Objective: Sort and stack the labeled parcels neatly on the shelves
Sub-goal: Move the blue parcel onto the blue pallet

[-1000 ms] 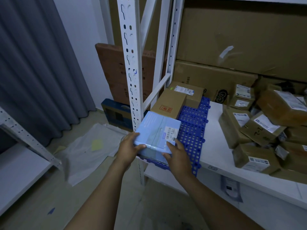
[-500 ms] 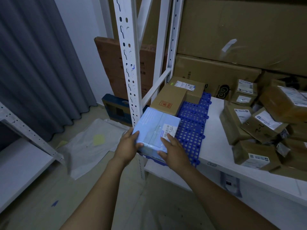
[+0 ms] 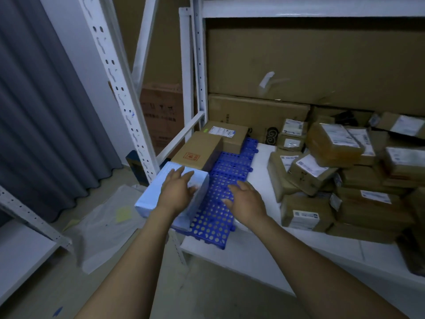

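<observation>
A light blue parcel (image 3: 151,194) lies on the front left end of the blue perforated mat (image 3: 218,203) on the white shelf (image 3: 259,256). My left hand (image 3: 178,192) rests flat on top of it with fingers spread. My right hand (image 3: 245,199) hovers open over the mat just right of the parcel, holding nothing. Behind the blue parcel sit two brown boxes, one with a red mark (image 3: 197,154) and one with a white label (image 3: 227,134). A heap of labeled brown parcels (image 3: 345,171) fills the right of the shelf.
A white perforated rack post (image 3: 119,88) stands just left of the blue parcel. Large cardboard cartons (image 3: 310,65) line the shelf's back. A plastic sheet (image 3: 103,222) lies on the floor, beside a grey curtain (image 3: 34,111) and another white shelf (image 3: 20,249) at far left.
The blue parcel was held between both hands at the shelf edge; now it lies on the mat. My right hand has let go and moved right, and my left hand has shifted onto its top.
</observation>
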